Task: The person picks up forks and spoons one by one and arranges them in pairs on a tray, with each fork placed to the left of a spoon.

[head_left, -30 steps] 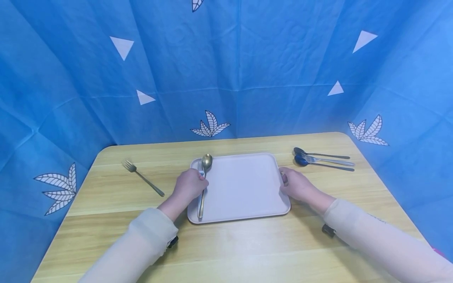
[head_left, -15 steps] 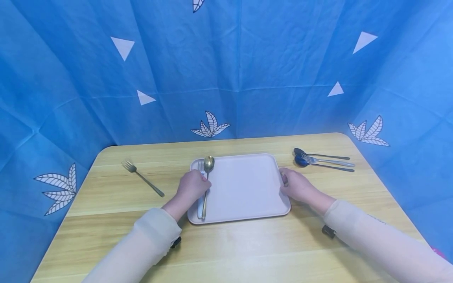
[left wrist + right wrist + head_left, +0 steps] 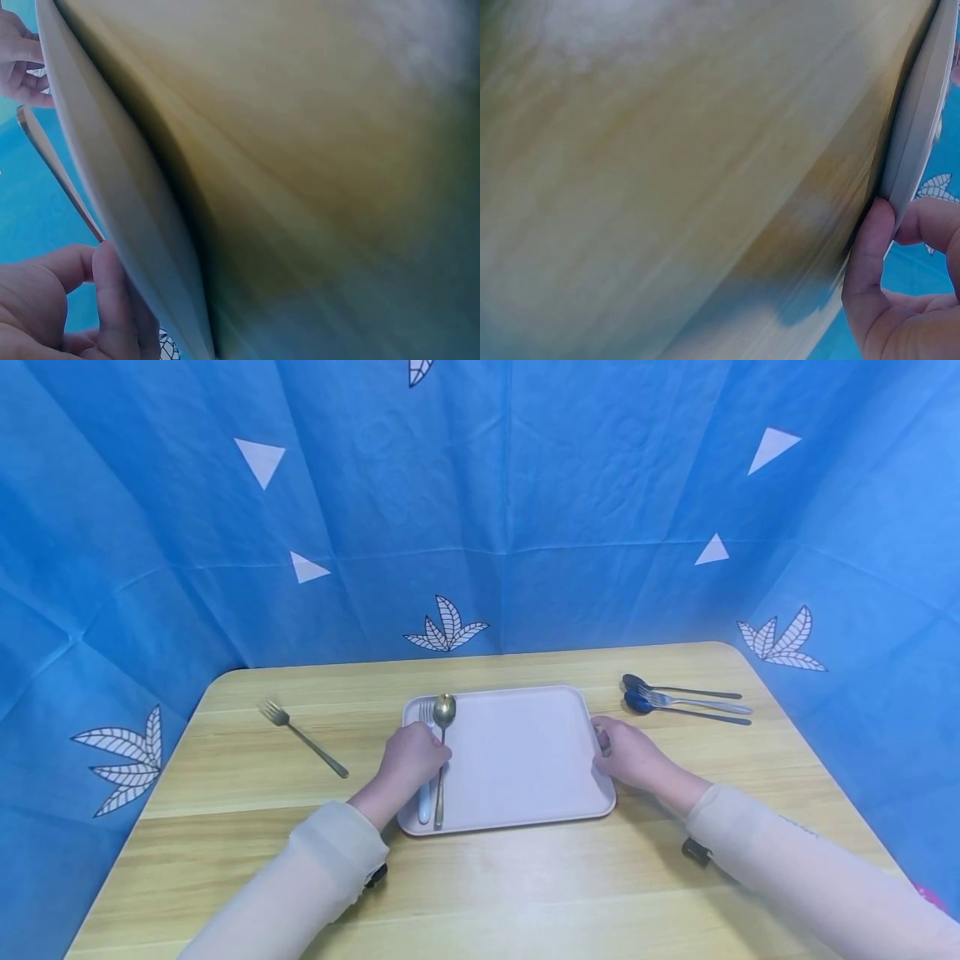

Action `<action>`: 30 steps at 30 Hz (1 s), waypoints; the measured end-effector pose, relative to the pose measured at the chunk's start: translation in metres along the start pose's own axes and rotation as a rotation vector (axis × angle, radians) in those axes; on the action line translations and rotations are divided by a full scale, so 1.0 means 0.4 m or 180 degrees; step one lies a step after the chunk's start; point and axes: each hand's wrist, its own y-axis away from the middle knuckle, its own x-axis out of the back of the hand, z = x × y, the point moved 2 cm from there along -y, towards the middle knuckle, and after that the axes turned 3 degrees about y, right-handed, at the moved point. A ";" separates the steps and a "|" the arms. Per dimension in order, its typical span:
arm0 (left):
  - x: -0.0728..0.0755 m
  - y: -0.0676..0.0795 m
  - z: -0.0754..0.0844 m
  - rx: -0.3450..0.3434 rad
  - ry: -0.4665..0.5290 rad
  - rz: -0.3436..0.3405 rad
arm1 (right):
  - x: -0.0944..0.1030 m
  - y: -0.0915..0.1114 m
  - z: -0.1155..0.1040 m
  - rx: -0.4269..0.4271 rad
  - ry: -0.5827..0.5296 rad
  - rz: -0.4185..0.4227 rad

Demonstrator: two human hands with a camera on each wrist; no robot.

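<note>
A pale tray (image 3: 525, 760) lies on the wooden table. My left hand (image 3: 411, 756) pinches a gold-coloured spoon (image 3: 445, 710) by its handle over the tray's left part. Bowl up towards the far side, the spoon runs alongside a silver fork (image 3: 424, 806), whose middle is hidden by this hand. In the left wrist view, the spoon handle (image 3: 60, 169) juts out from between thumb and finger, close over the tray. At the tray's right edge, my right hand (image 3: 630, 752) grips the rim between thumb and fingers; the right wrist view shows its thumb (image 3: 870, 247) against the tray's side (image 3: 919, 124).
A dull gold fork (image 3: 307, 739) lies aslant on the table (image 3: 510, 893) at the left. At the right, two dark spoons (image 3: 705, 692) flank a silver fork (image 3: 705, 702). A blue curtain (image 3: 570, 510) hangs behind the table.
My left hand has shifted slightly right with the spoon. The spoon's handle end has swung right, away from the silver fork, so they now lie nearly parallel. The right hand has stayed put.
</note>
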 end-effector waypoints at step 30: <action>-0.021 -0.003 0.009 -0.0169 -0.0273 0.0152 | -0.002 -0.002 0.005 0.0029 -0.0023 -0.0004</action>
